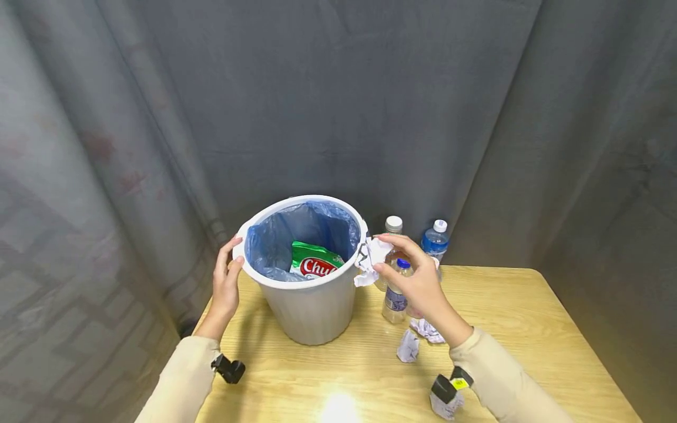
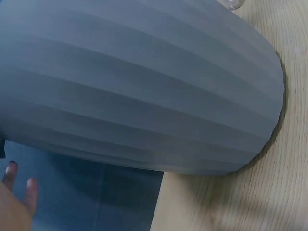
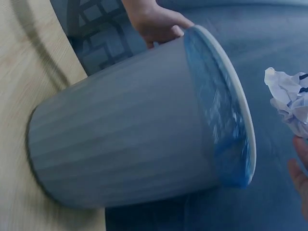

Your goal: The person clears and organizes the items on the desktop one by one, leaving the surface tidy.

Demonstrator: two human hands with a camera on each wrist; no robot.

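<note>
A grey ribbed waste bin [image 1: 309, 305] with a blue liner stands on the wooden table [image 1: 529, 329]; a green and red snack bag [image 1: 315, 261] lies inside it. My left hand [image 1: 226, 281] rests against the bin's left rim, fingers mostly straight. My right hand [image 1: 409, 270] pinches a crumpled white paper ball [image 1: 370, 258] just outside the bin's right rim. In the right wrist view the paper ball [image 3: 291, 98] hangs beside the bin [image 3: 130, 130], with the left hand [image 3: 156, 21] on the far rim. The left wrist view shows mostly the bin's wall [image 2: 139, 82].
Three plastic bottles [image 1: 395, 294] [image 1: 394, 226] [image 1: 436, 239] stand right of the bin, behind my right hand. Two more crumpled papers [image 1: 408, 346] [image 1: 428, 330] lie on the table near my right forearm. Grey curtains close in the back and sides.
</note>
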